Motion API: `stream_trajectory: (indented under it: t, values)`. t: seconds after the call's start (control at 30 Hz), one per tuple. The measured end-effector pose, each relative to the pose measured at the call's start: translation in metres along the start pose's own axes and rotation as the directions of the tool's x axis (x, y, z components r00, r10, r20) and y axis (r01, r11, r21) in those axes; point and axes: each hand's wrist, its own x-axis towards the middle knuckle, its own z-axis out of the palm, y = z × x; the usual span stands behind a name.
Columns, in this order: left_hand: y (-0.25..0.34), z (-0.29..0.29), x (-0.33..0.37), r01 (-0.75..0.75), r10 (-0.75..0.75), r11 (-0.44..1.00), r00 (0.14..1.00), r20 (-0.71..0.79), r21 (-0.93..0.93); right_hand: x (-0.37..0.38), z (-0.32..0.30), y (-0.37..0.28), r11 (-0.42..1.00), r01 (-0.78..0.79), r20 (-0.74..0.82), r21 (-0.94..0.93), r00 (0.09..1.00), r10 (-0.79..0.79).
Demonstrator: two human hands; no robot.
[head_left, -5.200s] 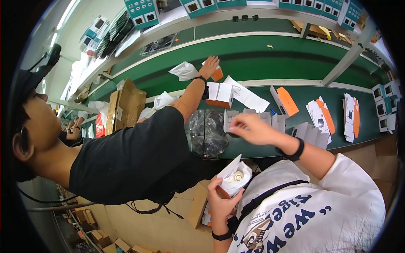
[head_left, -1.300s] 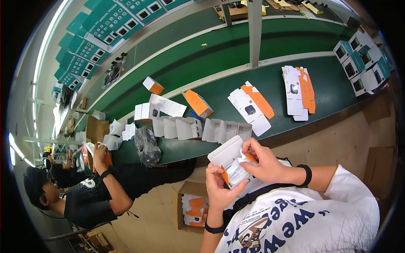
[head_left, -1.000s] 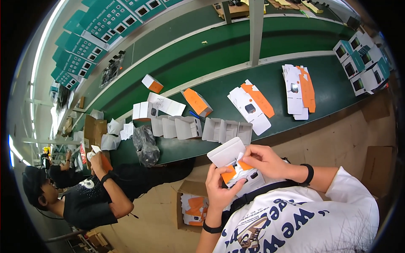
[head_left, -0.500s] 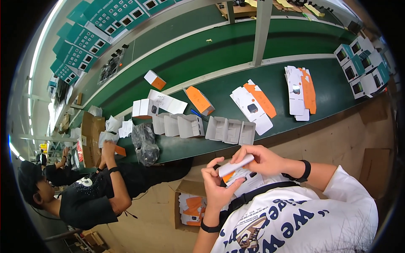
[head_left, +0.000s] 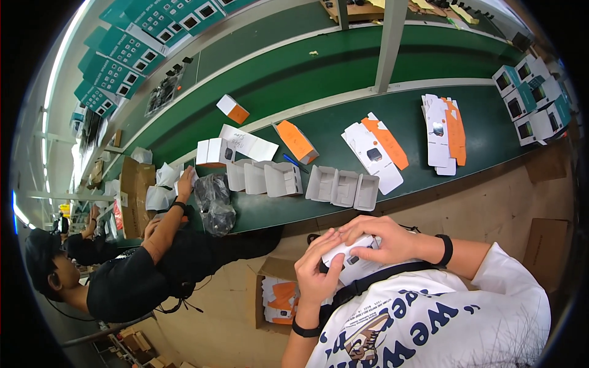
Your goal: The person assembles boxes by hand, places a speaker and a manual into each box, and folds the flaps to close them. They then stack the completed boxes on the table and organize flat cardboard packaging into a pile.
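Observation:
Close in front of my body, both hands are wrapped around a small white carton (head_left: 354, 250) with a dark picture printed on it. My left hand (head_left: 316, 270) grips its left end, with the thumb on the near face and fingers over the far side. My right hand (head_left: 386, 239) closes on the right end, its fingers lying across the top. Much of the carton is hidden by my fingers. Ahead of my hands, on the green bench (head_left: 485, 122), stand several open grey-white boxes (head_left: 343, 186) in a row. Flat orange-and-white cartons (head_left: 374, 153) lie beyond them.
More flat cartons (head_left: 437, 132) lie to the right, before stacked teal-and-white boxes (head_left: 534, 101). A blue pen (head_left: 294, 162) and black plastic bag (head_left: 215, 203) are further left. A co-worker (head_left: 129, 276) stands left. On the floor, a cardboard box (head_left: 257, 306) holds cartons. A post (head_left: 389, 49) rises behind the bench.
The carton's raised white part is now down and its orange side no longer shows. My hands have come together over it. The co-worker's one hand has moved toward the small white boxes.

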Motion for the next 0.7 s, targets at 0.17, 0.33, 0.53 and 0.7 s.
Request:
stream_trajectory:
  t: [0.17, 0.33, 0.53, 0.7]
  values:
    - [0.005, -0.004, 0.005, 0.012, -0.010, 0.999, 0.999, -0.039, 0.048, 0.008, 0.000, -0.008, 0.985, -0.138, -0.040, 0.104, 0.989, 0.143]
    - [-0.002, -0.005, 0.006, -0.027, 0.027, 0.998, 1.000, 0.003, 0.062, 0.006, -0.004, 0.007, 0.984, -0.086, 0.004, 0.157, 0.996, 0.087]
    - [-0.002, -0.006, 0.005, -0.044, 0.041, 0.996, 0.999, 0.030, 0.082, 0.009, -0.006, 0.005, 0.977, -0.130, 0.044, 0.171, 0.991, 0.125]
    - [-0.002, -0.007, 0.005, -0.049, 0.044, 0.994, 0.998, 0.052, 0.100, 0.009, -0.007, 0.009, 0.984, -0.063, 0.024, 0.164, 0.998, 0.060]
